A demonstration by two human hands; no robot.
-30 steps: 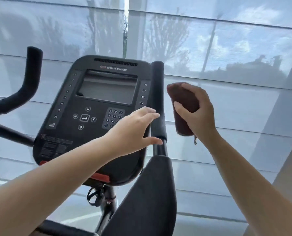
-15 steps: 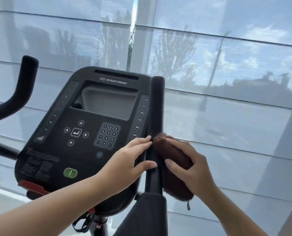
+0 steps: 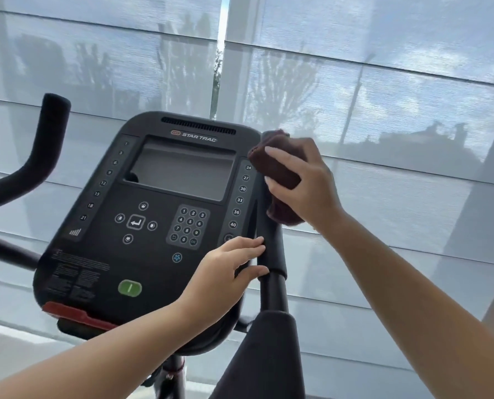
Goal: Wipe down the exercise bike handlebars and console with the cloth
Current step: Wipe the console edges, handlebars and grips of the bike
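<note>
From the head view, the step in hand is the right-side black foam upright handlebar point(image 3: 271, 249). At centre-right of the frame the right hand point(image 3: 300, 182) clutches the bunched dark maroon cloth point(image 3: 280, 171) around the grip's top. Below it, the left hand point(image 3: 225, 272) lies nearly flat, fingertips and thumb touching the grip (steadying it, I'd guess). Next comes a firm stroke downward, then the black console panel point(image 3: 153, 226) and the curved black left handlebar point(image 3: 38, 156), upper left.

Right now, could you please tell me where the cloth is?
In the head view, the cloth is right of centre, gripped by the right hand at the top of the right handlebar, just right of the console.
</note>
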